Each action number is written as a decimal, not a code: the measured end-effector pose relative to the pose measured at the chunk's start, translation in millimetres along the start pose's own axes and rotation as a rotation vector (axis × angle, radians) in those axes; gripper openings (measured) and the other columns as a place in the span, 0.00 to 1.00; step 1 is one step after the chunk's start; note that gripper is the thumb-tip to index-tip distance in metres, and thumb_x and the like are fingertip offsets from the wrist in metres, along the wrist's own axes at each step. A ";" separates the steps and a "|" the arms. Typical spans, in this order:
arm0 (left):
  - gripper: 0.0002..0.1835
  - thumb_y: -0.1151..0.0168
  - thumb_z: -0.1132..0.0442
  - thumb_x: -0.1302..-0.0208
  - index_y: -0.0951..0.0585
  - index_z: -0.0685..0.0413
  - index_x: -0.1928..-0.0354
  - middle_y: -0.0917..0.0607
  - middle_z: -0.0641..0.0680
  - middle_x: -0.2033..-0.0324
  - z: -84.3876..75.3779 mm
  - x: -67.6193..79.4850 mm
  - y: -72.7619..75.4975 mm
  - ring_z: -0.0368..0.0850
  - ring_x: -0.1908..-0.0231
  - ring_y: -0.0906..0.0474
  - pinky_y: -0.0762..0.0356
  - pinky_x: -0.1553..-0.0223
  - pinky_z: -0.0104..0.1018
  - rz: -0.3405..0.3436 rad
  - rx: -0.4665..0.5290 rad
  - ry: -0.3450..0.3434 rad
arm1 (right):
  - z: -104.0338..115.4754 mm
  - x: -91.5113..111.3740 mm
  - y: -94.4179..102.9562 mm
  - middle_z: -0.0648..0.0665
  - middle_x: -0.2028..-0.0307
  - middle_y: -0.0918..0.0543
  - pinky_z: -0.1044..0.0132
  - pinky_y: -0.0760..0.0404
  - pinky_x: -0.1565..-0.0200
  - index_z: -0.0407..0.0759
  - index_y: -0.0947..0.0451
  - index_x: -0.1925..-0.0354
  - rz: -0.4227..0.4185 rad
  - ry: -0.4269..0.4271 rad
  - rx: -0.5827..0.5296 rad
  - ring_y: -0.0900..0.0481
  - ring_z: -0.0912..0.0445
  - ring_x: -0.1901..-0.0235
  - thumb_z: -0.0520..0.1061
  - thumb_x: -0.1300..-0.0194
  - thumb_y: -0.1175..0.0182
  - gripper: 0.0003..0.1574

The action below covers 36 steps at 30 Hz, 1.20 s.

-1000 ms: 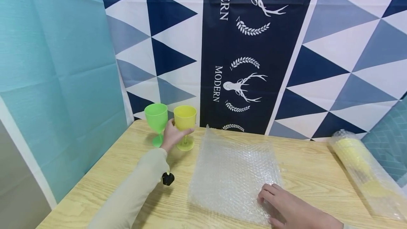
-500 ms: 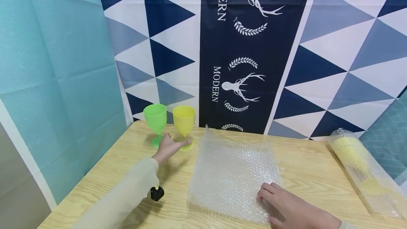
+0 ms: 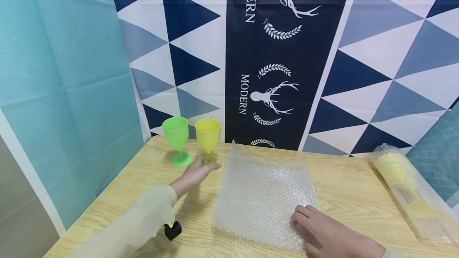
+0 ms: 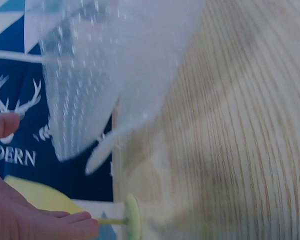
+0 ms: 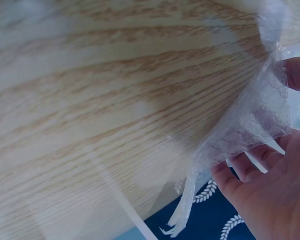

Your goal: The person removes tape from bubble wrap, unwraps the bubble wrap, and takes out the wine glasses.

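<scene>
A yellow plastic goblet stands upright at the back of the table. My left hand is in front of its foot, thumb spread from the fingers. In the left wrist view the goblet's stem and foot show past my fingertips, with nothing gripped; whether they touch cannot be told. To the left stands a green goblet, upright and apart from the hand. My right hand rests its bent fingers on the lower right edge of a clear bubble wrap sheet. The right wrist view shows thumb and fingers apart across the wrap.
On the right of the table lies a yellow item rolled in bubble wrap. A patterned cloth hangs behind the table, and a teal cloth hangs at the left. A small black device hangs from my left wrist.
My left hand has come away from between the goblets, down and toward me, to the yellow goblet's foot. The green goblet's foot is now uncovered. My right hand stays on the wrap.
</scene>
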<state>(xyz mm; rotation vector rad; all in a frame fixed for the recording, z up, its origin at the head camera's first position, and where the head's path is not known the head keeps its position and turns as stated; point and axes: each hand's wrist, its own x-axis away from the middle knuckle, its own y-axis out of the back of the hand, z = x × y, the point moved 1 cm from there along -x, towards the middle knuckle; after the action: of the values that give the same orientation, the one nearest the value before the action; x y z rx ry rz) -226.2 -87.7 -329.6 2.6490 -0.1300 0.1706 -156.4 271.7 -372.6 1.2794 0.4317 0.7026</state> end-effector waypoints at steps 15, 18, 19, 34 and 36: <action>0.45 0.36 0.49 0.42 0.43 0.69 0.30 0.36 0.68 0.32 -35.0 27.1 -32.6 0.62 0.31 0.39 0.39 0.30 0.56 0.030 -0.285 -0.289 | -1.1 2.0 -1.4 0.64 0.56 0.30 0.72 0.22 0.57 0.64 0.30 0.49 -0.025 0.012 -0.001 0.34 0.70 0.58 0.54 0.40 0.36 0.22; 0.45 0.36 0.50 0.42 0.43 0.68 0.30 0.36 0.67 0.31 -38.5 34.1 -38.0 0.61 0.30 0.40 0.40 0.29 0.54 0.067 -0.371 -0.368 | -0.6 2.2 -1.4 0.64 0.56 0.30 0.72 0.22 0.57 0.65 0.30 0.49 -0.021 0.004 -0.009 0.33 0.71 0.58 0.54 0.40 0.36 0.22; 0.45 0.36 0.50 0.42 0.43 0.67 0.30 0.37 0.66 0.31 -39.0 36.7 -39.8 0.60 0.30 0.40 0.41 0.29 0.53 0.085 -0.414 -0.392 | -0.6 1.7 -1.4 0.65 0.56 0.30 0.73 0.22 0.57 0.65 0.30 0.49 -0.016 -0.002 -0.016 0.33 0.70 0.58 0.55 0.40 0.37 0.22; 0.27 0.38 0.47 0.46 0.26 0.57 0.49 0.20 0.50 0.56 -25.1 59.6 -65.0 0.42 0.54 0.25 0.24 0.50 0.31 0.075 -1.253 -0.823 | -3.4 -0.1 -2.4 0.64 0.57 0.30 0.72 0.22 0.58 0.63 0.30 0.49 -0.038 0.047 -0.003 0.34 0.71 0.58 0.53 0.40 0.36 0.21; 0.21 0.38 0.49 0.49 0.25 0.54 0.56 0.22 0.47 0.63 -21.0 60.8 -64.5 0.40 0.61 0.28 0.25 0.57 0.30 0.052 -1.297 -0.858 | -3.8 -0.4 -2.1 0.64 0.57 0.31 0.71 0.23 0.58 0.63 0.30 0.49 -0.032 0.049 -0.004 0.34 0.71 0.58 0.53 0.40 0.36 0.21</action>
<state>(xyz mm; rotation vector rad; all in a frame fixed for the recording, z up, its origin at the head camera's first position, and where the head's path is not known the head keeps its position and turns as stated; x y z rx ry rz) -160.3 -24.8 -332.0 1.2666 -0.4107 -0.7798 -158.7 273.9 -375.6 1.2508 0.4889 0.7085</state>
